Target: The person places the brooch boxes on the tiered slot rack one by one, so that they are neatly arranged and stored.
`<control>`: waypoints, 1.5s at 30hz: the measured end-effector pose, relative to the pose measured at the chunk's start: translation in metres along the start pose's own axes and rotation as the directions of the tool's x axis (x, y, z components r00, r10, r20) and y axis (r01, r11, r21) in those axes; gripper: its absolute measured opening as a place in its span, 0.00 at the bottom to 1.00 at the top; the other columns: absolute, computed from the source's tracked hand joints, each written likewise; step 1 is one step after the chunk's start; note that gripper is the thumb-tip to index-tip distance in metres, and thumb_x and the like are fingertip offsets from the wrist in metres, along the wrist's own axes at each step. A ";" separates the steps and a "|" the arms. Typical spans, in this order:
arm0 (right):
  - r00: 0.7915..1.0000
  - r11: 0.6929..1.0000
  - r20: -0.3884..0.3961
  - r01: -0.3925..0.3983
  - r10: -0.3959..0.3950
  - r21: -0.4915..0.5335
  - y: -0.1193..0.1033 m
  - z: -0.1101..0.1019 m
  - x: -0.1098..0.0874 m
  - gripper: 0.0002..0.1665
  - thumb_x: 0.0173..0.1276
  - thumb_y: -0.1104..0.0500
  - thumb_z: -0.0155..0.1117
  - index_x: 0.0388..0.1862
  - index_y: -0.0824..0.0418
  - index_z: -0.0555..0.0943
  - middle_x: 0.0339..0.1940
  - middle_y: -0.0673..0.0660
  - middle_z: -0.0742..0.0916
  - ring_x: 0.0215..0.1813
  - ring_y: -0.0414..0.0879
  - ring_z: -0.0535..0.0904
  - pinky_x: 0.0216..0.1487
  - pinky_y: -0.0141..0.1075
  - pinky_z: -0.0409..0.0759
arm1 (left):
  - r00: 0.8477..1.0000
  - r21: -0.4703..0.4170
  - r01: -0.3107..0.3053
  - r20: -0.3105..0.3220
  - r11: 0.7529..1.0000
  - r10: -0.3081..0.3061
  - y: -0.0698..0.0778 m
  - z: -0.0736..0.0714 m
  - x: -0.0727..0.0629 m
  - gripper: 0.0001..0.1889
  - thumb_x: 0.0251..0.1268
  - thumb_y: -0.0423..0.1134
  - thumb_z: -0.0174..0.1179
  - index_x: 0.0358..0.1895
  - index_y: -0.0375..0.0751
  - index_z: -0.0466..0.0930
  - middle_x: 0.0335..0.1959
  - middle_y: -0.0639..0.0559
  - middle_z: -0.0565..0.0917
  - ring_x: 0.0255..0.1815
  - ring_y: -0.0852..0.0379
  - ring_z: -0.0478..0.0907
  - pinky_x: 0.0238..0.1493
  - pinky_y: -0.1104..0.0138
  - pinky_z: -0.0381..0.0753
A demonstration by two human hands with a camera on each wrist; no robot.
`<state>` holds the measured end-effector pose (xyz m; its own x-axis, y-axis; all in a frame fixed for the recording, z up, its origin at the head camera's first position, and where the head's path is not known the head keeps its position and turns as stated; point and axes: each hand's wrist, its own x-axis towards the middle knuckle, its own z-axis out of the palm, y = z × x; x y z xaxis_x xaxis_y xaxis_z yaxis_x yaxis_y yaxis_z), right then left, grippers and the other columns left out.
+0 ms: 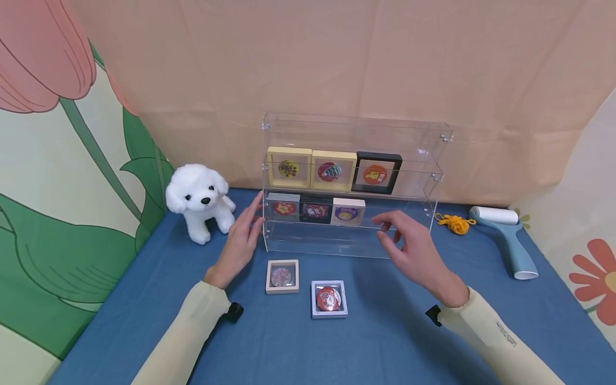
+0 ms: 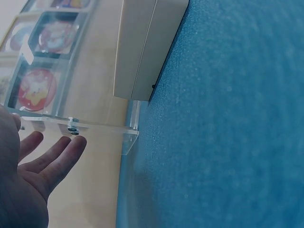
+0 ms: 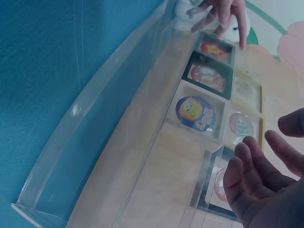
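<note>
A clear acrylic display rack (image 1: 327, 246) stands on the blue cloth. Three framed badges line its upper shelf: two cream frames (image 1: 334, 184) and a black frame (image 1: 377, 187). Below are a grey frame (image 1: 284, 208), a dark frame (image 1: 316, 210) and a white frame (image 1: 348, 212). My left hand (image 1: 243, 235) rests its extended fingers along the rack's left side, as the left wrist view also shows. To the right of the white frame, my right hand (image 1: 414, 251) hovers before the shelf, fingers loosely bent and holding nothing.
In front of the rack, a beige frame (image 1: 282, 290) and a lavender frame (image 1: 329, 314) lie on the cloth. A white plush dog (image 1: 199, 200) sits at left. Orange cord (image 1: 457, 224) and a blue-handled lint roller (image 1: 515, 248) lie at right.
</note>
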<state>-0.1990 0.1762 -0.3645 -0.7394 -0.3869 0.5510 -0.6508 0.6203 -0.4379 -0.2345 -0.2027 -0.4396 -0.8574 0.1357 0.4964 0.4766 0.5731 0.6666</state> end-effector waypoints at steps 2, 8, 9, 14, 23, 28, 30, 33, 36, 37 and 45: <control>1.000 1.000 0.012 0.001 -0.001 0.003 -0.001 -0.001 -0.003 0.16 0.69 0.65 0.67 0.54 0.58 0.82 0.46 0.51 0.85 0.40 0.42 0.76 0.33 0.37 0.79 | 1.000 0.000 -0.003 0.003 1.000 0.003 0.000 0.000 0.000 0.34 0.82 0.35 0.48 0.83 0.63 0.48 0.67 0.38 0.73 0.57 0.43 0.81 0.54 0.49 0.82; 0.998 1.000 0.059 -0.014 0.014 0.008 -0.005 -0.003 -0.011 0.17 0.69 0.65 0.68 0.56 0.56 0.82 0.45 0.47 0.83 0.40 0.41 0.75 0.33 0.33 0.77 | 1.000 0.000 0.003 0.001 1.000 -0.003 -0.001 -0.001 -0.002 0.34 0.82 0.35 0.48 0.83 0.64 0.48 0.66 0.38 0.73 0.57 0.42 0.80 0.54 0.49 0.82; 0.998 1.000 0.068 -0.018 0.018 0.007 -0.005 -0.003 -0.013 0.17 0.69 0.64 0.68 0.56 0.55 0.82 0.45 0.46 0.83 0.41 0.41 0.75 0.33 0.33 0.77 | 1.000 0.000 0.006 0.001 1.000 -0.006 -0.001 0.000 -0.002 0.34 0.82 0.35 0.48 0.83 0.64 0.48 0.66 0.39 0.73 0.57 0.43 0.80 0.54 0.49 0.82; 0.994 0.999 0.104 -0.036 0.035 0.013 -0.007 -0.003 -0.023 0.19 0.68 0.63 0.69 0.57 0.53 0.81 0.46 0.45 0.83 0.40 0.39 0.74 0.33 0.33 0.77 | 1.000 0.006 0.006 -0.001 1.000 -0.006 -0.002 0.001 -0.003 0.35 0.82 0.35 0.49 0.83 0.64 0.48 0.66 0.39 0.73 0.57 0.43 0.81 0.54 0.49 0.82; 0.988 0.997 0.141 -0.070 0.068 0.012 -0.007 0.000 -0.032 0.19 0.69 0.62 0.69 0.58 0.53 0.81 0.49 0.45 0.83 0.44 0.38 0.74 0.34 0.33 0.77 | 1.000 0.006 0.002 -0.003 1.000 -0.002 -0.003 0.001 -0.003 0.35 0.81 0.35 0.49 0.83 0.64 0.48 0.66 0.39 0.73 0.57 0.43 0.81 0.53 0.49 0.83; 0.982 0.997 0.172 -0.080 0.077 0.007 -0.008 0.000 -0.035 0.20 0.68 0.61 0.70 0.58 0.53 0.81 0.51 0.46 0.83 0.45 0.39 0.75 0.35 0.33 0.78 | 1.000 0.003 0.009 0.000 1.000 -0.009 -0.002 0.000 -0.002 0.35 0.81 0.36 0.49 0.82 0.65 0.48 0.66 0.39 0.73 0.57 0.43 0.80 0.54 0.49 0.82; 0.977 0.996 0.196 -0.084 0.080 0.013 -0.009 0.001 -0.036 0.20 0.68 0.60 0.70 0.58 0.52 0.81 0.52 0.46 0.83 0.45 0.40 0.76 0.35 0.33 0.78 | 1.000 0.003 0.012 0.002 1.000 -0.012 -0.002 0.000 -0.002 0.35 0.81 0.35 0.49 0.82 0.65 0.48 0.66 0.39 0.73 0.57 0.43 0.80 0.55 0.49 0.82; 0.968 0.997 0.239 -0.078 0.071 0.019 -0.009 0.004 -0.039 0.20 0.68 0.60 0.71 0.58 0.52 0.81 0.53 0.46 0.83 0.45 0.39 0.76 0.34 0.32 0.78 | 1.000 0.002 0.015 0.004 1.000 -0.015 -0.002 0.000 -0.003 0.35 0.81 0.35 0.49 0.82 0.65 0.48 0.67 0.39 0.73 0.57 0.43 0.80 0.55 0.49 0.81; 0.956 0.997 0.283 -0.078 0.073 0.009 -0.009 0.009 -0.042 0.21 0.67 0.58 0.72 0.59 0.52 0.80 0.52 0.45 0.82 0.44 0.39 0.75 0.33 0.31 0.77 | 1.000 0.007 0.019 0.005 1.000 -0.019 -0.003 0.000 -0.003 0.35 0.81 0.35 0.49 0.82 0.67 0.47 0.67 0.39 0.73 0.57 0.43 0.80 0.55 0.50 0.82; 0.952 0.997 0.298 -0.081 0.077 0.002 -0.009 0.010 -0.043 0.21 0.68 0.57 0.72 0.59 0.51 0.80 0.52 0.45 0.82 0.44 0.39 0.75 0.33 0.31 0.77 | 1.000 0.010 0.019 0.005 1.000 -0.019 -0.003 0.001 -0.003 0.36 0.81 0.35 0.49 0.82 0.67 0.47 0.67 0.40 0.73 0.57 0.43 0.80 0.55 0.50 0.82; 0.911 0.993 0.397 -0.118 0.111 -0.007 -0.007 0.024 -0.052 0.22 0.69 0.54 0.71 0.60 0.53 0.80 0.55 0.49 0.82 0.46 0.47 0.78 0.36 0.34 0.78 | 1.000 0.008 -0.004 -0.005 1.000 0.004 -0.004 0.001 -0.002 0.35 0.82 0.35 0.49 0.83 0.64 0.48 0.67 0.39 0.73 0.57 0.43 0.80 0.55 0.48 0.81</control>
<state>-0.1605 0.1754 -0.4071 -0.8145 -0.5543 0.1713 -0.5576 0.6663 -0.4950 -0.2352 -0.2039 -0.4436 -0.8546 0.1344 0.5016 0.4785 0.5792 0.6600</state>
